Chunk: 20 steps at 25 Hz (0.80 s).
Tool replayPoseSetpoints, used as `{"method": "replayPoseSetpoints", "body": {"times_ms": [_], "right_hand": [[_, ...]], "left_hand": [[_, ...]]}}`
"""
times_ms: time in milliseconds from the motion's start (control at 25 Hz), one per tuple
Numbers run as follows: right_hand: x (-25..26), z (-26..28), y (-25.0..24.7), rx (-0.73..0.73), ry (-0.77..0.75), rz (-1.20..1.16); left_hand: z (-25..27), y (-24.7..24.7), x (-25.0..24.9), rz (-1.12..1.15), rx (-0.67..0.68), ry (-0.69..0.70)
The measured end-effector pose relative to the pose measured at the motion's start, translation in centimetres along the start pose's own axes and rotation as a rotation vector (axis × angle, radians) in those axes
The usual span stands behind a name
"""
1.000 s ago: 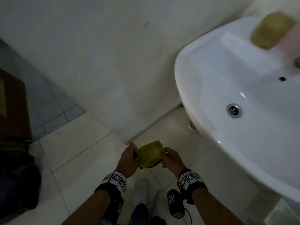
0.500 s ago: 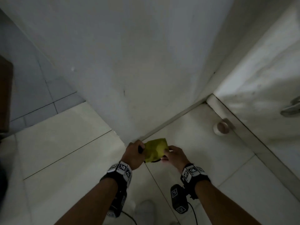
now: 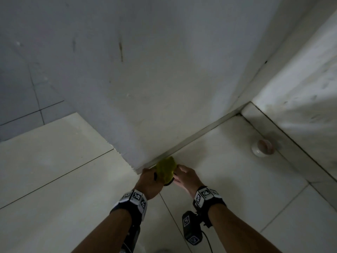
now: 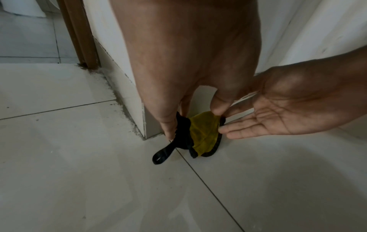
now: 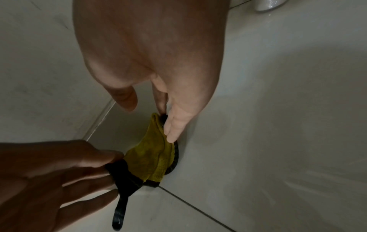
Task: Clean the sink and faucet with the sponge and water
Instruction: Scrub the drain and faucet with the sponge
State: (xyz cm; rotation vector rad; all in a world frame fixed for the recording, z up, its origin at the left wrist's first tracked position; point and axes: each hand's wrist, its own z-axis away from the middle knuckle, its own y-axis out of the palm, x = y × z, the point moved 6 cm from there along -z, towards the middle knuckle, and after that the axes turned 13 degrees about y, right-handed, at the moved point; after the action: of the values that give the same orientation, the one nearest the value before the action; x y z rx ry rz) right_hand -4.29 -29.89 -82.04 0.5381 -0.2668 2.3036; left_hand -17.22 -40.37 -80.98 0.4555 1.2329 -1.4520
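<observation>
The sponge is a soft yellow pad [image 3: 166, 168] with black trim and a black hanging loop, held low over the floor tiles by the wall corner. My left hand [image 3: 155, 177] pinches its black corner between thumb and fingers, which shows plainly in the left wrist view on the pad [image 4: 202, 135] and the hand [image 4: 193, 120]. My right hand [image 3: 182, 177] lies with straight fingers against the pad's opposite edge [image 5: 151, 158], its thumb held apart. The right hand's palm [image 4: 278, 113] faces the pad. Neither sink nor faucet is in view.
A white wall corner [image 3: 135, 168] juts out just behind the hands. A small white round fitting [image 3: 262, 148] sits on the floor by the right wall. A brown door frame [image 4: 79, 34] stands to the left. Pale floor tiles [image 3: 54, 198] spread all around.
The head view has swung away from the sink, which has left the picture. Both hands have sunk toward the floor with the pad. The right hand's fingers have straightened.
</observation>
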Motion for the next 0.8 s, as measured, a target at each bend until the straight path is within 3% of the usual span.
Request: {"method": "replayPoseSetpoints", "body": {"times_ms": [240, 320, 520, 800], "right_hand": [[1.0, -1.2, 1.0, 0.053, 0.019, 0.097], [1.1, -1.2, 0.7, 0.047, 0.032, 0.138], [3.6, 3.0, -0.7, -0.046, -0.06, 0.378], [5.9, 12.1, -1.7, -0.083, -0.156, 0.444]], "left_hand": [[-3.6, 1.4, 9.4, -0.023, -0.033, -0.059], [-3.5, 1.3, 9.0, -0.086, -0.005, -0.105], [0.1, -0.1, 1.4, -0.344, 0.104, -0.209], [5.8, -3.8, -9.6, -0.325, 0.083, -0.194]]}}
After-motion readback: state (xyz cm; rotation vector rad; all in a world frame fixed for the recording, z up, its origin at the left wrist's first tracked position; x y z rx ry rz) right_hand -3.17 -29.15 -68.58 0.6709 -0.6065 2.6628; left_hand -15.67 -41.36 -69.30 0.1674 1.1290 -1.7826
